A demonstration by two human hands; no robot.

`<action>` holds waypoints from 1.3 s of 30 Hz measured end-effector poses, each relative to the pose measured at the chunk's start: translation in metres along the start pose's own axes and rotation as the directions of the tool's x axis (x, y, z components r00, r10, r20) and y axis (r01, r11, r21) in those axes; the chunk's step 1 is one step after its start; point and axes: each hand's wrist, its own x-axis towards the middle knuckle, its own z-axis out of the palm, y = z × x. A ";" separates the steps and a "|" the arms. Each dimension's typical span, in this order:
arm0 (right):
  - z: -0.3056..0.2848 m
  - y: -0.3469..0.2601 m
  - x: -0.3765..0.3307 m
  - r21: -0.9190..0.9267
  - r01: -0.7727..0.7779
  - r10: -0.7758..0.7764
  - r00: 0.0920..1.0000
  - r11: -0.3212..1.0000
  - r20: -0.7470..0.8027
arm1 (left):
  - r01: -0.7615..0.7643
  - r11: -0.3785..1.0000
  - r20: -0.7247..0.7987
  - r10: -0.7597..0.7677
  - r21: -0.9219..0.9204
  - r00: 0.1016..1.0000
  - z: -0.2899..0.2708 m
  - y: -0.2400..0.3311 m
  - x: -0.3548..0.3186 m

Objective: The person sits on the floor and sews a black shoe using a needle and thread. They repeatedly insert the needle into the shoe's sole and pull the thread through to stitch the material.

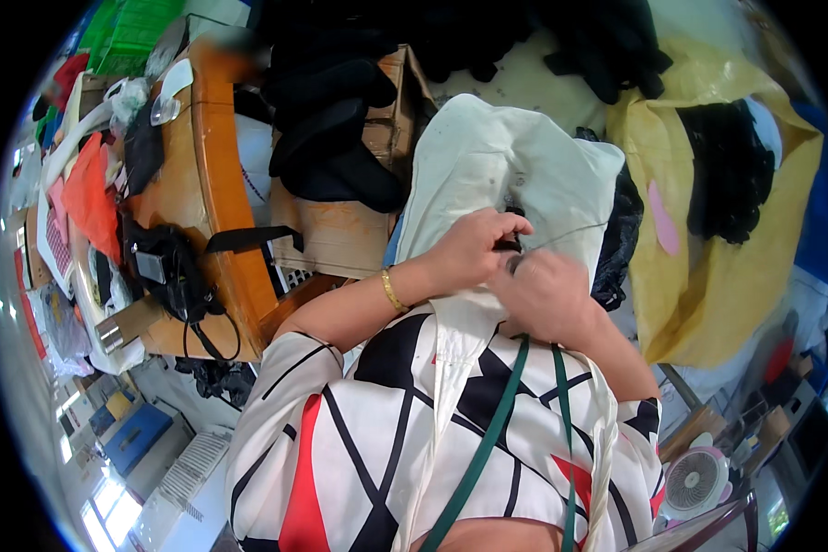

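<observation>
Over my lap lies a white cloth (460,138), spread out with a few dark specks on it. Above it, my left hand (477,247), with a gold bracelet (392,291) at the wrist, pinches a small dark piece (509,243) whose kind I cannot make out. My right hand (547,293) is curled close against the left fingertips and blurred by motion. What it grips is hidden. A thin dark thread-like line (575,234) runs across the cloth beside my right hand.
At left, a wooden table (189,202) carries a black bag (170,271). Black padded pieces (336,152) rest on a cardboard box (331,230) ahead. To the right stands a yellow sack (658,304) holding black pieces (727,170) and a pink flat piece (662,219). A fan (695,478) is at lower right.
</observation>
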 end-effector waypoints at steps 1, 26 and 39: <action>-0.004 0.000 0.001 -0.013 -0.121 0.121 0.982 0.993 0.142 | -0.052 0.995 -0.013 0.053 0.082 0.998 -0.002 -0.003 0.001; 0.059 0.078 -0.074 0.800 -0.501 0.800 0.598 0.331 0.044 | -0.095 0.992 -0.164 0.107 0.080 0.981 -0.004 -0.048 0.010; 0.070 0.063 -0.038 0.694 -0.562 0.760 0.649 0.451 0.031 | 0.601 0.348 -0.661 0.078 0.719 0.746 -0.196 -0.105 -0.015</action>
